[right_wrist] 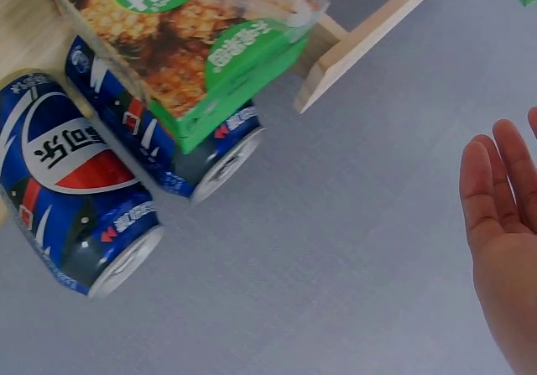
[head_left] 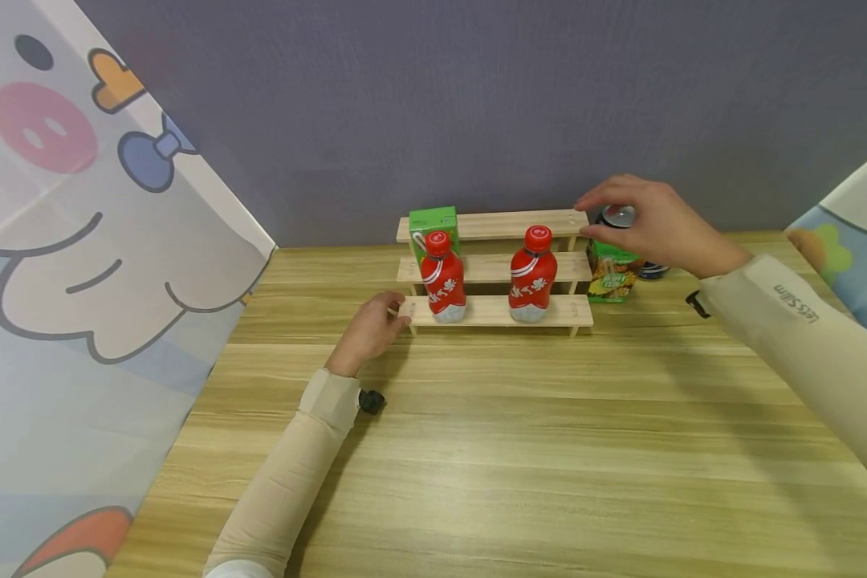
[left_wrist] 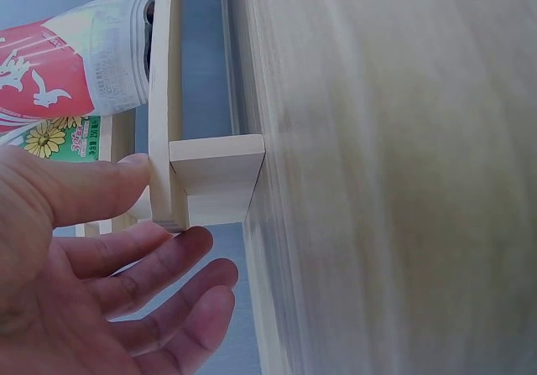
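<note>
Cans [right_wrist: 126, 182] sit right of the rack [head_left: 497, 311]; your right hand [head_left: 639, 221] hovers open above them (touching nothing), while your open left hand [head_left: 368, 331] steadies the rack's end.

This looks like a staged tabletop set made up as a small shop display, not a real store. A 3-step wooden rack [head_left: 496, 269] stands on a wood-grain table [head_left: 520, 449] against a plain grey backdrop [head_left: 477, 104]. On the rack's lowest step stand 2 red bottles [head_left: 533, 274], and a green carton [head_left: 434, 227] stands behind the left one. Right of the rack are another carton [head_left: 612, 277] and 2 blue cans [right_wrist: 80, 182]. Cartoon-printed cloth screens [head_left: 79, 265] close in the table left and right of the rack, as in a recording booth.
</note>
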`<action>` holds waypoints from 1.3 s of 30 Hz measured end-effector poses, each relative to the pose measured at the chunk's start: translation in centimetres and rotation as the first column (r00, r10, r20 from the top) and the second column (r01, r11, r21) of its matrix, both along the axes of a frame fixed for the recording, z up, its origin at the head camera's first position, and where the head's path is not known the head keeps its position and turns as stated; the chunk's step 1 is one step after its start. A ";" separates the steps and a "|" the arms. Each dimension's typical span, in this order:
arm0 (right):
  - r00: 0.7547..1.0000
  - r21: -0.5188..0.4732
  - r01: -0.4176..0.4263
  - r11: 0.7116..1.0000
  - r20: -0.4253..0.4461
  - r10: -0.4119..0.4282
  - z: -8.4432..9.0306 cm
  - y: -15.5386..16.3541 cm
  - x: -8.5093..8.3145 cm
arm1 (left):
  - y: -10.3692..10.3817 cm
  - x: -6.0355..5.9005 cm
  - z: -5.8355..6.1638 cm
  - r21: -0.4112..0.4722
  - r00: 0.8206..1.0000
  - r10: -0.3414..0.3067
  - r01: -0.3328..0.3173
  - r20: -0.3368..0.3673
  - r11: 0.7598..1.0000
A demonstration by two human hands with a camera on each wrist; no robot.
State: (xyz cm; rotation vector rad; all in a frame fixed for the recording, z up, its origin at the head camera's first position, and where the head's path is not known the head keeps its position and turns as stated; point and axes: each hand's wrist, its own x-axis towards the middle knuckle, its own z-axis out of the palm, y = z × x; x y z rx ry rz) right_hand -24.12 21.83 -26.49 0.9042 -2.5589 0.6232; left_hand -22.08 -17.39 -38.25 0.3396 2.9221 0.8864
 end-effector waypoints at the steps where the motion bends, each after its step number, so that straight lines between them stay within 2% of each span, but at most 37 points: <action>1: 1.000 0.001 -0.006 1.000 -0.003 0.006 0.1 -0.1 0.1 | 0.0 0.0 0.0 -0.001 1.000 0.000 0.000 -0.001 1.000; 21: 0.997 -0.006 -0.077 0.997 0.000 0.077 1.8 -2.4 0.1 | 0.0 0.0 0.1 -0.013 1.000 -0.007 0.007 0.013 1.000; 31: 0.992 -0.031 -0.124 0.992 -0.034 0.123 2.2 -3.5 -0.3 | 0.0 -0.2 0.0 -0.022 1.000 -0.005 0.005 0.012 1.000; 39: 0.989 -0.038 -0.151 0.988 -0.015 0.150 2.6 -4.7 -0.4 | 0.1 0.0 0.1 -0.011 1.000 -0.006 0.006 0.018 1.000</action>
